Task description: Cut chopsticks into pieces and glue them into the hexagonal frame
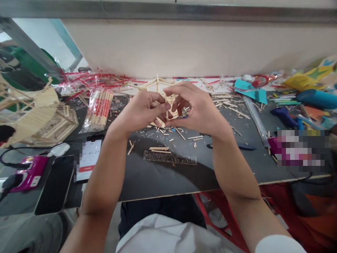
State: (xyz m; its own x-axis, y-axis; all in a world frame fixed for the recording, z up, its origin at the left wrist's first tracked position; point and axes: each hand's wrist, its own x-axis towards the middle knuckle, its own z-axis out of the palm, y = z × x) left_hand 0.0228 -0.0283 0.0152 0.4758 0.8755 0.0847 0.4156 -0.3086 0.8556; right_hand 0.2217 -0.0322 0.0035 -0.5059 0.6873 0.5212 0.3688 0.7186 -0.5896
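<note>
In front of me, above the table, my left hand (147, 109) pinches a short pale wooden stick (166, 113) between thumb and fingers. My right hand (196, 107) is curved around the same stick, its index fingertip at the upper end and its thumb at the lower end. Just behind both hands stands a frame of thin wooden sticks (157, 81), mostly hidden by them. A clear ruler (170, 159) lies nearer to me, with several cut sticks (159, 149) along its far edge.
At the left are a wooden stick model (52, 121), bagged chopsticks (98, 107), a lit phone (88, 158), a dark phone (55, 184) and a purple power strip (33, 172). Stick scraps (231, 105), a dark blade-like strip (246, 147) and a blue glue gun (285, 117) lie rightward.
</note>
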